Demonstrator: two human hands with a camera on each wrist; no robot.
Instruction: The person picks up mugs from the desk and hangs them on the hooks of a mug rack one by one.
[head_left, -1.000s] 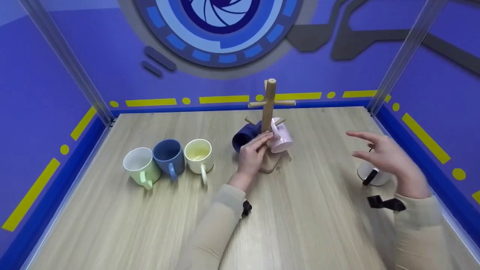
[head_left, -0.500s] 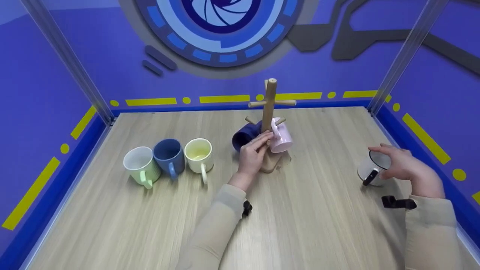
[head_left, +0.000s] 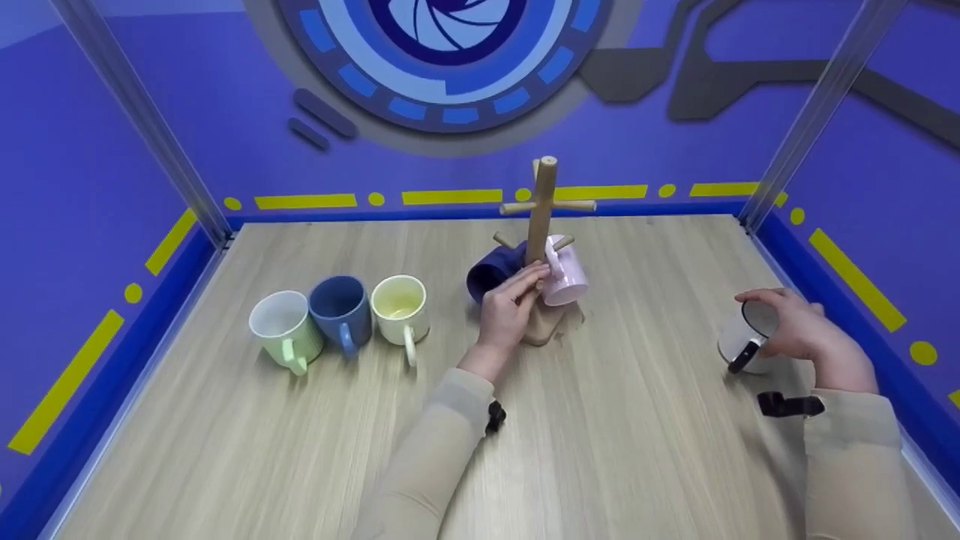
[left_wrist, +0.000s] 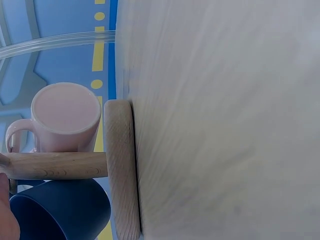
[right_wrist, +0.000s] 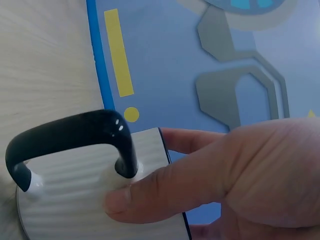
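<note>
White mug sits upright at frame right, black handle poking lower left, pinched near the rim by the right hand, easily the closer one; left hand is mid-frame gripping the rack, well apart, up-left of it

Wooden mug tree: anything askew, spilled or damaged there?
No spill or damage visible. One mild oddity on the brown wooden mug tree: in the left wrist view, the pale pink cylindrical mug turns its base to the camera, the dark navy cylindrical mug shows its open mouth. Both tilt, consistent with hanging.
</note>
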